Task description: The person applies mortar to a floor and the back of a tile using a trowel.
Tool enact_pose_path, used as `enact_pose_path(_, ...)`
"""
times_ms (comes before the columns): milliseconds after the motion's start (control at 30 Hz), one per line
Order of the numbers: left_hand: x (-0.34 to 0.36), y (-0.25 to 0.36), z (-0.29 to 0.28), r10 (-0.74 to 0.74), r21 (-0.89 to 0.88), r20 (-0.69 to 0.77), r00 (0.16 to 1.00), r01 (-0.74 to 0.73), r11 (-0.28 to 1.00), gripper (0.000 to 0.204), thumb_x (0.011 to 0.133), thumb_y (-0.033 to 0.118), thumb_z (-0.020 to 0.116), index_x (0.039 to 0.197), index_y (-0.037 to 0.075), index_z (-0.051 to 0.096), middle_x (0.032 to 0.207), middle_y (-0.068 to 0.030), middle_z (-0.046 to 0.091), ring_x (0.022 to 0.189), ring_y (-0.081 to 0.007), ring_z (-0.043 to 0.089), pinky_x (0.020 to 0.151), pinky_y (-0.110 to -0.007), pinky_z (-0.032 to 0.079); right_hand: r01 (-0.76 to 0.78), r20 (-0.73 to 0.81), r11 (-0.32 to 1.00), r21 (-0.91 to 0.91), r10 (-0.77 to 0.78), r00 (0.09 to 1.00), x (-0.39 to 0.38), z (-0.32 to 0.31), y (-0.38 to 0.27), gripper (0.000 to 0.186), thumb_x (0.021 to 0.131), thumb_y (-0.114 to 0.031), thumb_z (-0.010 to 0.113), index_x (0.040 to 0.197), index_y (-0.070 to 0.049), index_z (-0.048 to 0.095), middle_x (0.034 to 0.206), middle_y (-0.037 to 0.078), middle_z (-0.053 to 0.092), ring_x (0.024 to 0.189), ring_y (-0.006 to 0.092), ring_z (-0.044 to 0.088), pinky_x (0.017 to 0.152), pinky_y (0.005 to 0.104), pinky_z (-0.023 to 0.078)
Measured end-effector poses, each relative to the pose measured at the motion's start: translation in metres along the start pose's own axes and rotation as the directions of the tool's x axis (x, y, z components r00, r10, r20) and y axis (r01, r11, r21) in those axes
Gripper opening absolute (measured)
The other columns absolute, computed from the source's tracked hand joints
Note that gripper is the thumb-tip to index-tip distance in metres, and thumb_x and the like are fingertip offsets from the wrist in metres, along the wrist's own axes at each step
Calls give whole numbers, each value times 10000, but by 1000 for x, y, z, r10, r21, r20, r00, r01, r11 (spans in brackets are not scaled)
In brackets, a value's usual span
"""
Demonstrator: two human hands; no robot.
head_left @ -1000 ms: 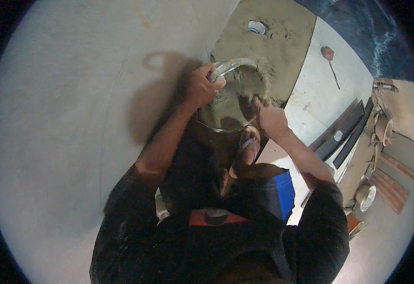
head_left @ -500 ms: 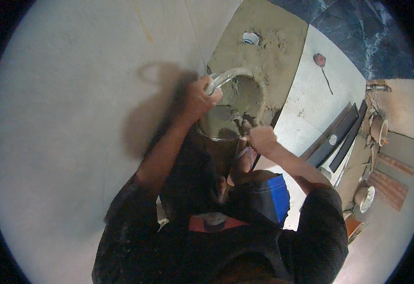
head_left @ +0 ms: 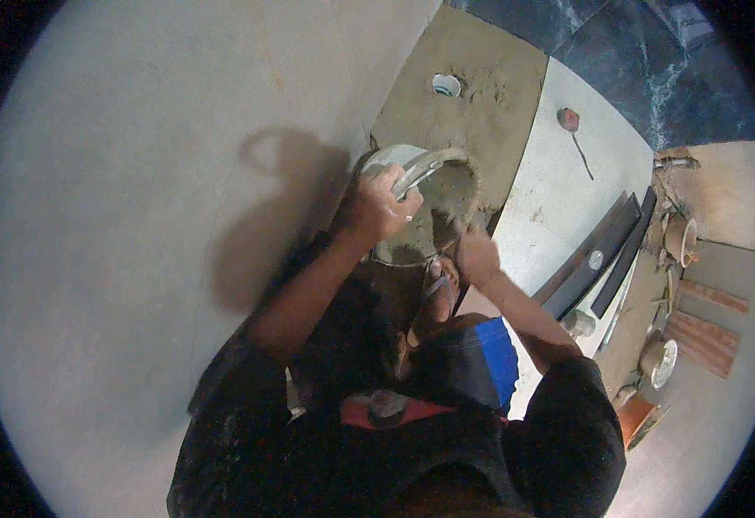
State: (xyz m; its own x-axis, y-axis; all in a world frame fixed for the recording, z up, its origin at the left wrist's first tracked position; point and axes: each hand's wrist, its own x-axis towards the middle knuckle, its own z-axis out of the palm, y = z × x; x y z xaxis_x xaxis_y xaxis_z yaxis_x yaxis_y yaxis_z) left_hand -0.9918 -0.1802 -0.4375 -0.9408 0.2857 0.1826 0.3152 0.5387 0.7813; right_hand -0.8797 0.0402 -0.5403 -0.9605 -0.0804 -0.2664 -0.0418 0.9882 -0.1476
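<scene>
My left hand [head_left: 388, 203] grips a pale, mortar-coated curved handle [head_left: 429, 166] over a round bucket [head_left: 399, 242] of grey-green slurry at centre, beside the wall. My right hand [head_left: 478, 255] is closed at the bucket's right side; what it holds, in or over the slurry, is blurred and I cannot make it out. My sandalled foot [head_left: 438, 293] is just below the bucket. Beyond it lies a bed of wet mortar [head_left: 490, 121] with a small white pipe opening [head_left: 445, 85] in it.
A pale wall [head_left: 136, 173] fills the left. At right lie white tiles [head_left: 542, 164] with a red-headed tool [head_left: 568, 120], dark strips [head_left: 592, 255], pans [head_left: 659, 363], reddish boards [head_left: 702, 341] and an orange container [head_left: 638, 423]. Dark marbled tile [head_left: 697, 95] is at top right.
The handle, bucket and my left hand sit lower in the view, with more white showing at the bucket's top. My right hand has moved down from where it was a second ago.
</scene>
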Motion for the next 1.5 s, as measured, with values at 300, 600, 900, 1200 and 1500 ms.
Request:
enact_pose_path(300,-14,1,9,-6,5,33,999,5,1000,258,730,205,699,846,19,564,758,-208,617,716,-405,615,637,-474,482,-19,4,1000,-8,19,1000,11,-15,-11,283,831,-217,572,1014,-14,642,753,199,644,749,331,673,626,436,544)
enact_pose_path(600,-17,7,6,35,16,211,977,-39,999,249,718,189,712,861,26,590,754,-191,624,699,-390,616,638,-456,485,-346,552,600,721,-196,811,22,-59,-2,364,823,-220,688,1105,-8,601,706,50,595,505,141,529,445,296,452)
enact_pose_path(900,-19,-6,15,-62,-117,251,966,94,989,228,723,188,701,861,40,596,665,-131,592,574,-258,577,568,-386,475,-612,594,100,785,-406,695,1,51,26,340,844,-219,662,1142,-68,598,744,21,587,582,121,571,494,265,495)
enact_pose_path(1200,-15,-7,13,-140,21,265,954,139,990,256,751,222,683,862,25,565,662,-150,569,583,-295,570,578,-405,461,-347,324,49,936,-497,805,-6,67,29,354,837,-193,668,1134,-12,599,787,45,584,637,116,559,514,265,488)
enact_pose_path(1500,-18,-49,20,-359,4,134,924,362,932,253,792,224,677,881,6,585,717,-156,602,652,-299,588,635,-392,469,-616,559,-2,788,-419,716,-27,-38,53,389,812,-152,647,1171,-17,580,727,34,558,583,119,540,478,257,458)
